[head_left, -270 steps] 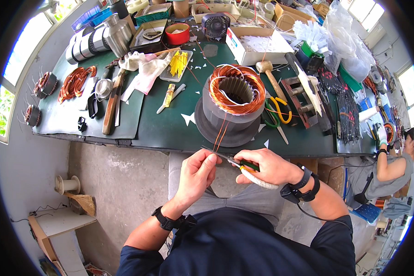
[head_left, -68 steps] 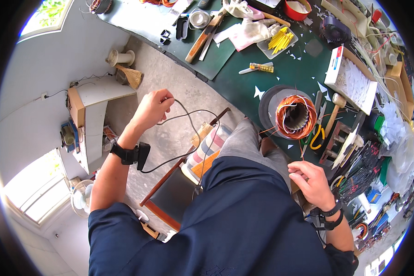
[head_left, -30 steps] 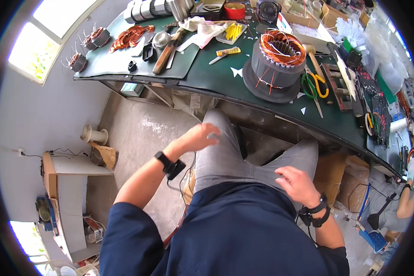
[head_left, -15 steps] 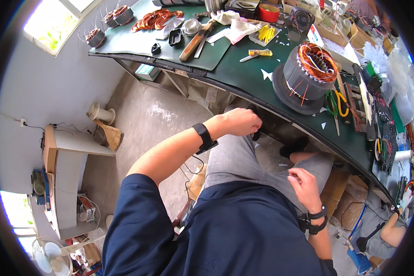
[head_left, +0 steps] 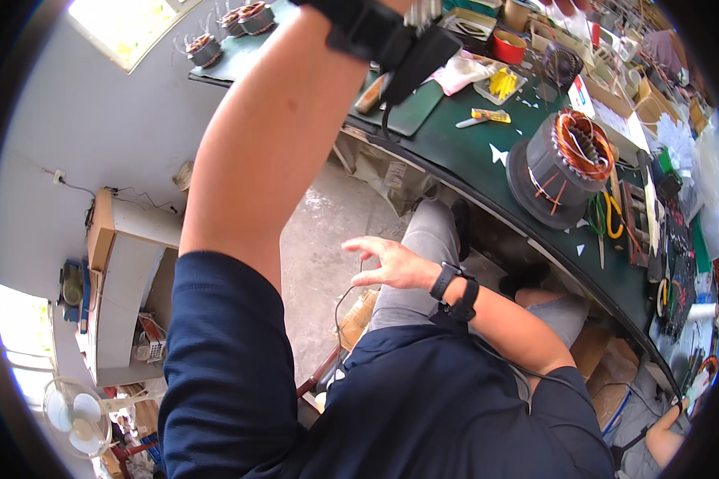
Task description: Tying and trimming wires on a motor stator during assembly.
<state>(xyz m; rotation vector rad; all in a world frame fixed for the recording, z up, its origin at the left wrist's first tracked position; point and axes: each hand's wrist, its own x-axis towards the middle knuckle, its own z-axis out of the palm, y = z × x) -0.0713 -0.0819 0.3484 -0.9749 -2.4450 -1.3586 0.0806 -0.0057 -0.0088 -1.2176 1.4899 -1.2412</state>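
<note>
My left arm is raised across the upper left, with a black strap and device on its wrist. Most of my left hand (head_left: 563, 6) lies past the top edge; only what look like its fingertips show there, and what they do is hidden. My right hand (head_left: 387, 263) hovers over my lap, fingers apart and holding nothing, with black bands on the wrist. A thin black cable (head_left: 338, 307) hangs near its fingertips. On the bench stands a motor stator (head_left: 567, 164) with copper windings, set on a dark round base (head_left: 519, 180).
The green bench (head_left: 455, 148) runs diagonally, carrying a yellow utility knife (head_left: 490, 116), scissors with yellow and green handles (head_left: 607, 215), a red round container (head_left: 509, 46) and a tray of yellow pieces (head_left: 502, 84). Another person's arm (head_left: 665, 435) shows lower right. A fan (head_left: 76, 417) stands lower left.
My left arm has swung up from over my lap toward the top edge. My right hand has moved left across my lap, its fingers spreading. The view has shifted slightly.
</note>
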